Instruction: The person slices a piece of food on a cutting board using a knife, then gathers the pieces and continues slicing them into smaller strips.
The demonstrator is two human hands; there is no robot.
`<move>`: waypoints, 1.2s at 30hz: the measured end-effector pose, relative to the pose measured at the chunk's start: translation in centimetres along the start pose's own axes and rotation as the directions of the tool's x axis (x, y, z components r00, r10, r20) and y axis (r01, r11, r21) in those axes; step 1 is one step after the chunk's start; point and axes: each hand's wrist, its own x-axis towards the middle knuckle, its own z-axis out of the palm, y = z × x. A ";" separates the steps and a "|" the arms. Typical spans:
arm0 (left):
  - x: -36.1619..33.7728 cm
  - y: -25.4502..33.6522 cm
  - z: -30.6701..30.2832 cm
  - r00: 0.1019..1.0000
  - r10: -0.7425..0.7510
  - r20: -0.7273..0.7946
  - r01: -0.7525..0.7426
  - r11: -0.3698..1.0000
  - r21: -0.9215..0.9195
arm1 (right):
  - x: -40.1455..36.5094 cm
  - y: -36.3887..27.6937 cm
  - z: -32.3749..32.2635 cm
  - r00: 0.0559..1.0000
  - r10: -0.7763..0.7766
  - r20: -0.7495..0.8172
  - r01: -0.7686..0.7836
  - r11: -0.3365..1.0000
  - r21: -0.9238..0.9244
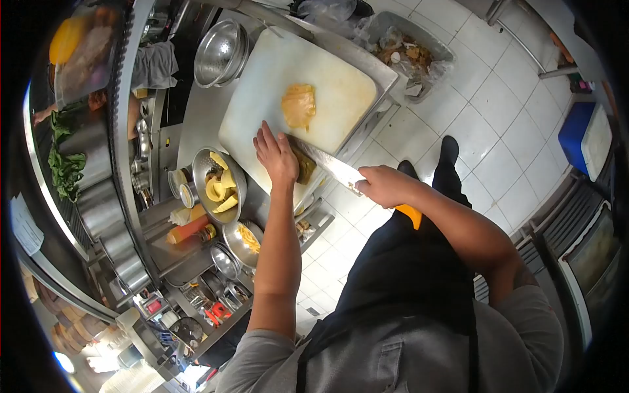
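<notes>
My right hand (386,186) is closed round the orange handle (410,217) of a broad kitchen knife (333,167). The blade reaches left across the white cutting board (344,72), its tip close to my left hand. Fingers stretched out, my left hand (275,156) lies over the board beside the blade and holds nothing. A brownish-green piece (305,169), its kind unclear, sits along the near side of the blade, partly hidden by it and my left hand. Farther up the board lies a flat, moist yellow-orange piece (299,106).
A steel bowl (240,171) of curved yellow slices stands left of the board, near a smaller bowl (230,229) with yellow strips. Steel colanders (219,52) are at the upper left. A lined waste bin (436,56) is beyond the board. Bottles (187,229) fill a lower shelf.
</notes>
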 end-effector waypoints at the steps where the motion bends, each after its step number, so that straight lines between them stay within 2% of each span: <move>1: -0.1 0.1 -0.1 1.000 0.010 -0.003 -0.010 1.000 0.008 | 0.0 0.4 0.3 0.999 -0.034 -0.021 0.034 0.999 -0.004; 5: 0.1 0.3 -0.2 1.000 0.016 -0.016 -0.015 0.999 0.034 | 0.2 1.4 1.1 0.993 -0.096 -0.070 0.099 0.994 0.039; 11: 0.0 0.5 -0.1 0.999 0.042 -0.020 -0.041 0.998 0.057 | -1.0 0.0 0.7 1.000 0.019 0.001 -0.019 0.995 0.095; 17: 0.0 0.5 0.0 0.999 0.033 -0.023 -0.032 0.998 0.048 | 1.6 2.6 3.5 0.969 -0.181 -0.170 0.176 0.983 -0.045; 20: 0.0 0.5 0.1 0.999 0.045 -0.027 -0.044 0.999 0.023 | 0.6 1.4 2.9 0.993 -0.085 -0.075 0.084 0.996 -0.016; 23: -0.1 0.8 -0.1 0.999 0.036 -0.025 -0.036 0.999 0.019 | 1.9 1.3 3.9 0.985 -0.112 -0.130 0.117 0.993 0.031; 26: -0.1 1.0 -0.3 0.998 0.043 -0.034 -0.043 0.999 0.008 | 1.5 0.3 3.5 0.995 -0.048 -0.084 0.056 0.994 0.093; 29: -0.1 0.9 -0.3 0.997 0.057 -0.043 -0.056 0.998 0.011 | 1.6 1.8 4.4 0.986 -0.113 -0.122 0.116 0.993 0.014; 32: -0.2 1.1 -0.3 0.996 0.063 -0.060 -0.062 0.998 0.016 | 1.7 0.1 4.1 0.993 -0.073 -0.094 0.079 0.995 0.058; 36: -0.2 1.2 -0.5 0.995 0.075 -0.070 -0.075 0.997 0.008 | 2.0 0.6 4.8 0.988 -0.098 -0.118 0.101 0.995 0.017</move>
